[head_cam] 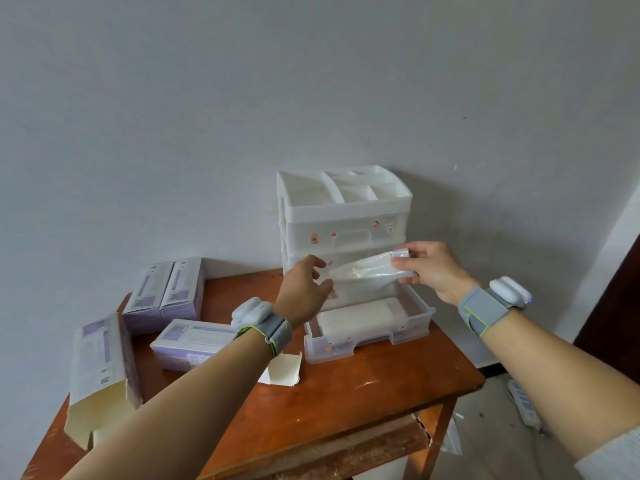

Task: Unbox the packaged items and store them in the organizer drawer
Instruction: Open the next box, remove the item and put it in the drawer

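Holding the clear-wrapped packet (367,270) level at center frame, you are pinching its right end with your right hand (433,271) and its left end with your left hand (304,289). It is hanging flat over the bottom drawer (363,344), pulled out of the organizer (346,206), probably to land beside the 1 white packet (360,315) inside. 3 closed boxes (162,289) are waiting at left, and 1 emptied box (100,375) is lying at lower left.

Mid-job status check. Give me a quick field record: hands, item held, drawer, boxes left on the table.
left hand: holds the wrapped packet's left end
right hand: pinches its right end
wrapped packet: in the air above the open drawer
open drawer: lowest of the organizer, one white packet inside
upright boxes: two, back left
lying box: beside left forearm
open-ended box: front left
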A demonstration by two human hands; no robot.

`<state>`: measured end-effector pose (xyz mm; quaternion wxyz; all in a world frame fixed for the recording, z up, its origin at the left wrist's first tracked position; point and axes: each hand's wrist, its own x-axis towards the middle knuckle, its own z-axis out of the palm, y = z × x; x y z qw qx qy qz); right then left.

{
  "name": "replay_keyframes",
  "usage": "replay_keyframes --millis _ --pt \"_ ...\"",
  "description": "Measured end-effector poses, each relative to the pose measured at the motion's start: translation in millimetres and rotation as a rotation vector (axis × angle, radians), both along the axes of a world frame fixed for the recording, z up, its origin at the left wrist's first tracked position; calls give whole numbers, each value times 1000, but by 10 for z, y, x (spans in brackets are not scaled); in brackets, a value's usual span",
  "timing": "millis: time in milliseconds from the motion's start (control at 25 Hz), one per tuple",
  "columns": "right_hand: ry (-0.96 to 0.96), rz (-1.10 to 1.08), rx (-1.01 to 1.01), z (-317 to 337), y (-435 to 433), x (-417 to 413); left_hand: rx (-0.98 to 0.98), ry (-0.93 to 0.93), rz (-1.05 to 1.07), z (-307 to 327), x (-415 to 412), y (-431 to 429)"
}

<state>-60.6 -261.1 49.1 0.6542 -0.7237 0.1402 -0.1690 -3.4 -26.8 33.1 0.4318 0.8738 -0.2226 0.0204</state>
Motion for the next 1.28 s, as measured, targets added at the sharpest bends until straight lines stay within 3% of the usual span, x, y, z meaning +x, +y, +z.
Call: replay_keyframes --millis 200,520,680,1000,1280 --pt "-14 22 -28 -165 -48 63 251 -218 -115 -230 10 -22" --pt "99 41 -204 -267 -112 79 377 -265 -159 -399 40 -87" --pt "263 77 -194 -328 107 281 446 -253 -205 -403 60 -100" --pt "504 43 -986 -402 368 390 649 -259 -242 -379 101 -162" --pt "457 1 -1057 -342 342 331 602 -245 -297 -370 77 -144"
